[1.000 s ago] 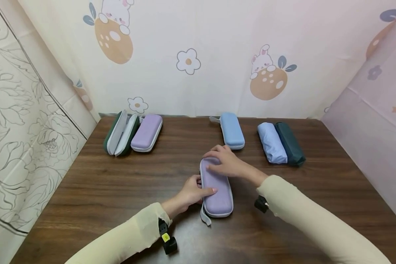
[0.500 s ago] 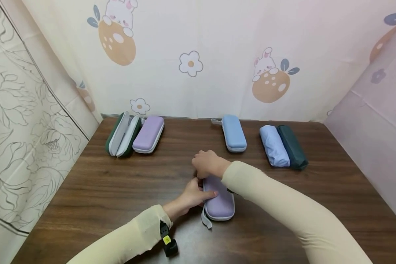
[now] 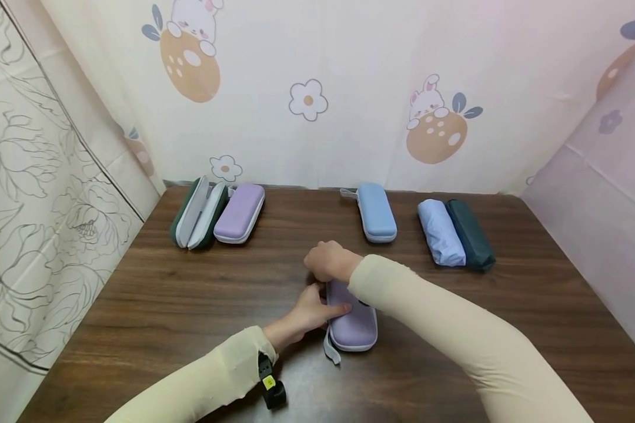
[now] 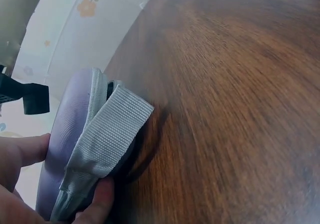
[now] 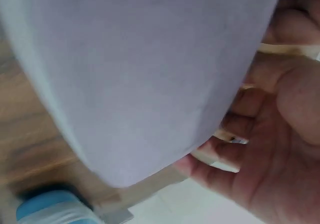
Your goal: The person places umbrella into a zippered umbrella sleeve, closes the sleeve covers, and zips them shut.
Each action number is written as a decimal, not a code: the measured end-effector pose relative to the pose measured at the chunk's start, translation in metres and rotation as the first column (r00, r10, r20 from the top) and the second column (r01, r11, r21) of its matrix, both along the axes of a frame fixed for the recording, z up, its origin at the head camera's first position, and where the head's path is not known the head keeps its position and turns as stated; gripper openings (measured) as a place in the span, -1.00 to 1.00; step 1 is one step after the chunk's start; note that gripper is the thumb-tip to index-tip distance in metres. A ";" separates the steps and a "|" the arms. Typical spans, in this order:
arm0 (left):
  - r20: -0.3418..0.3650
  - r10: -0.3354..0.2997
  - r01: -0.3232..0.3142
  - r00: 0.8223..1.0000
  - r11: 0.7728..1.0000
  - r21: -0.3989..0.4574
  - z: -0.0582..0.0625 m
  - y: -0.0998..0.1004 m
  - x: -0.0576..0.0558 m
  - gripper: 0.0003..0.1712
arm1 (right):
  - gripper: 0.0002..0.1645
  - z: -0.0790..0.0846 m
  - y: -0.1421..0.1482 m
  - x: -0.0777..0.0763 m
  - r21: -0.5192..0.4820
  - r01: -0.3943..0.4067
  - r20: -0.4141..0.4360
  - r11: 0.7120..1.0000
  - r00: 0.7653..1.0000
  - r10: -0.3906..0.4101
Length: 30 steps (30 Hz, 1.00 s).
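A purple zip case [image 3: 351, 326] with a light grey rim lies on the table in front of me. My left hand [image 3: 309, 308] holds its left side, thumb on the lid and fingers at the lower side. A grey wrist strap [image 4: 111, 131] hangs from the near end of the case in the left wrist view. My right hand [image 3: 328, 260] is bent over the far left edge of the case, fingers curled. In the right wrist view its fingers [image 5: 215, 166] lie along the rim; the thumb and index tips are hidden. Whether they pinch a zipper pull cannot be seen.
On the brown table [image 3: 201, 305], a green case [image 3: 198, 214] stands gaping beside another purple case [image 3: 240, 213] at back left. A blue case [image 3: 377, 212] lies farther back. Two folded bundles, light blue [image 3: 441, 233] and dark green [image 3: 470, 235], sit at the right.
My right hand has moved left from the top of the purple case to its far left edge, its forearm now crossing over the case. The left hand keeps its hold.
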State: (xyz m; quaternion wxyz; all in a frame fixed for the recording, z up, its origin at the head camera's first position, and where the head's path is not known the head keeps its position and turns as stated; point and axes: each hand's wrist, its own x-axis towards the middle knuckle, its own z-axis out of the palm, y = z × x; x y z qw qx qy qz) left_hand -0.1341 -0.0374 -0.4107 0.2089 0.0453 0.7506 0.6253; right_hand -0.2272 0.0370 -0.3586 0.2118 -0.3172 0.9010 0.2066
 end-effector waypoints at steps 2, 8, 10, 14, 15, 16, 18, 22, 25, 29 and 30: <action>0.001 0.007 -0.007 1.000 1.000 -0.006 0.001 0.000 0.000 -0.26 | -0.84 0.000 0.001 0.000 -0.026 -0.054 -0.025 0.998 0.998 0.053; 0.005 0.027 -0.027 1.000 0.999 -0.020 0.003 0.001 0.000 -0.27 | -0.89 0.002 0.007 -0.006 -0.127 -0.169 -0.079 0.977 0.984 0.160; 0.007 0.037 -0.037 0.999 0.999 -0.021 0.003 0.001 0.000 -0.27 | -0.91 0.001 0.010 -0.010 -0.180 -0.181 -0.088 0.967 0.982 0.168; 0.016 0.053 -0.053 0.998 0.999 -0.009 0.002 0.002 0.000 -0.29 | -0.94 -0.002 0.018 -0.019 -0.317 -0.127 -0.074 0.940 0.991 0.109; 0.019 0.057 -0.057 0.998 0.998 -0.003 0.002 0.002 -0.001 -0.30 | -0.97 -0.003 0.020 -0.022 -0.357 -0.101 -0.070 0.929 0.994 0.081; 0.020 0.059 -0.059 0.998 0.998 0.001 0.001 0.003 -0.001 -0.30 | -0.95 -0.004 0.023 -0.026 -0.401 -0.061 -0.055 0.914 0.998 0.043; 0.019 0.061 -0.062 0.998 0.998 0.005 0.000 0.003 -0.002 -0.31 | -0.81 -0.007 0.029 -0.031 -0.488 0.031 -0.024 0.872 0.999 -0.049; 0.025 0.063 -0.063 0.998 0.998 -0.006 0.000 0.004 -0.002 -0.32 | -0.52 -0.012 0.041 -0.038 -0.608 0.261 0.098 0.750 0.962 -0.255; 0.012 0.054 -0.054 0.998 0.998 -0.017 0.001 0.005 -0.002 -0.32 | -0.48 -0.013 0.048 -0.039 -0.617 0.406 0.187 0.674 0.908 -0.376; -0.024 0.045 -0.046 0.999 0.998 -0.037 0.002 0.005 0.000 -0.33 | -0.57 -0.012 0.051 -0.039 -0.593 0.482 0.216 0.645 0.867 -0.449; -0.027 0.046 -0.047 0.999 0.998 -0.042 0.003 0.006 0.000 -0.33 | -0.62 -0.011 0.052 -0.039 -0.589 0.484 0.209 0.647 0.864 -0.457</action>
